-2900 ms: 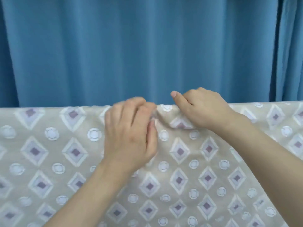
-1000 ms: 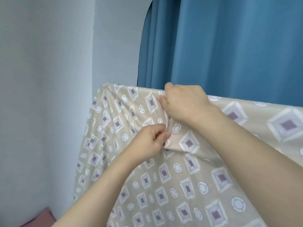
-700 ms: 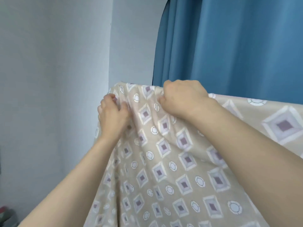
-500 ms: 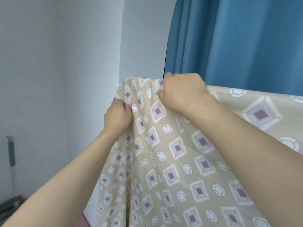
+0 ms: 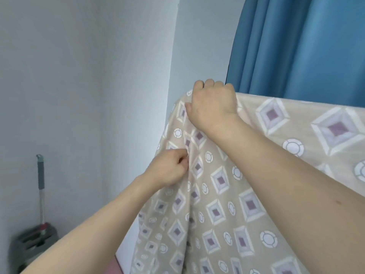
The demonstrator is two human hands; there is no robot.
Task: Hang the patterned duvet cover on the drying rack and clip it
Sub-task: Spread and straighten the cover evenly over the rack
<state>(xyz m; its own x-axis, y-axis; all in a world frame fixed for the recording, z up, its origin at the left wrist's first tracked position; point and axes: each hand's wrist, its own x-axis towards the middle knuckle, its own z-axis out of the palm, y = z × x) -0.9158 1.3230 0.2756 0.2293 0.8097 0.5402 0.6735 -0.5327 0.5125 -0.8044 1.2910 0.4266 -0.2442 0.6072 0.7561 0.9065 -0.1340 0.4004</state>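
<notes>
The beige duvet cover [image 5: 227, 194] with purple diamonds and white rings hangs over a rail that the cloth hides completely. My right hand [image 5: 212, 104] grips the cloth at its top left corner, fingers curled over the upper edge. My left hand [image 5: 167, 171] sits lower on the cover's left side and pinches a vertical fold of the cloth between thumb and fingers. No clip shows in either hand or on the cover.
A blue curtain [image 5: 300, 46] hangs behind the cover on the right. A pale wall corner [image 5: 173, 56] stands to the left. A mop with a grey handle [image 5: 40, 184] leans in a bucket [image 5: 33, 244] at the lower left.
My left hand has slid down from near the top corner to a fold lower on the left side. My right hand has shifted left to the top corner. The view has turned further left.
</notes>
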